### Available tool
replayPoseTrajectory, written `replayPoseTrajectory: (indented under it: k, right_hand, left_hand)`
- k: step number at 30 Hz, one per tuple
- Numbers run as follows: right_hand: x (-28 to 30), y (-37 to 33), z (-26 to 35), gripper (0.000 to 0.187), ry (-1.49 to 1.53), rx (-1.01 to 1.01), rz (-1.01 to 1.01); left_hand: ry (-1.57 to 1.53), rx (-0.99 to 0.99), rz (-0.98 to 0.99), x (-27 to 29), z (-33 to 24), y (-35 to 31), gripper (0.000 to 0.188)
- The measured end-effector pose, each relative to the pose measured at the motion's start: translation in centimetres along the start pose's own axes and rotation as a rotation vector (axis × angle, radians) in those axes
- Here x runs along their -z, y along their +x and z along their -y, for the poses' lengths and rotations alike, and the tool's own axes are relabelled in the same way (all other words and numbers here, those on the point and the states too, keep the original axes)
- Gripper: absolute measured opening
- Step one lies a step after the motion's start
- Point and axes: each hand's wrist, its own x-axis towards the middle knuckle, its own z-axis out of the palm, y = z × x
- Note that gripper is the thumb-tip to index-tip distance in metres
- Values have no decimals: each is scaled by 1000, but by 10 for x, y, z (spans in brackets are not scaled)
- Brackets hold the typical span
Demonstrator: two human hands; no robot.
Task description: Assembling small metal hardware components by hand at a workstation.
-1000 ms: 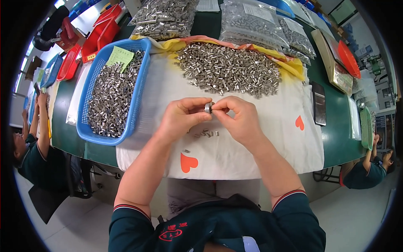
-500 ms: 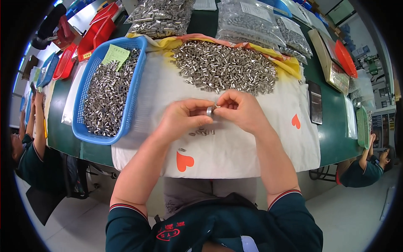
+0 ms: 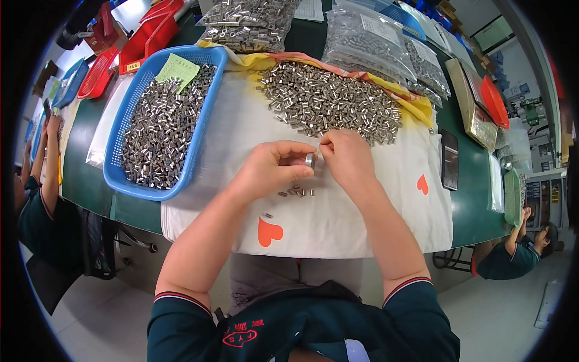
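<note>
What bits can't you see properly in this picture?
All in the head view:
- Right hand: its curled fingers hide whether it pinches anything.
- Silvery metal ring: too small to make out inside, and the left hand covers part.
- Blue basket: the metal pieces hide its bottom.
- Bag of metal parts at the back: the top edge cuts it off.

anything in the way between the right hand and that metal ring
Nothing visible stands between them: the left hand holds the metal ring, and the right hand is close beside it.
</note>
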Motion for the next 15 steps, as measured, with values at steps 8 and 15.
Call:
replayPoseTrajectory:
  k: [8, 15]
  right_hand:
    - [27, -8, 11, 10, 817, -147, 125]
    - [29, -12, 20, 8, 642, -1, 82]
  left_hand:
    - [-135, -40, -34, 4, -3, 3, 37]
    - [-132, -42, -18, 5, 0, 4, 38]
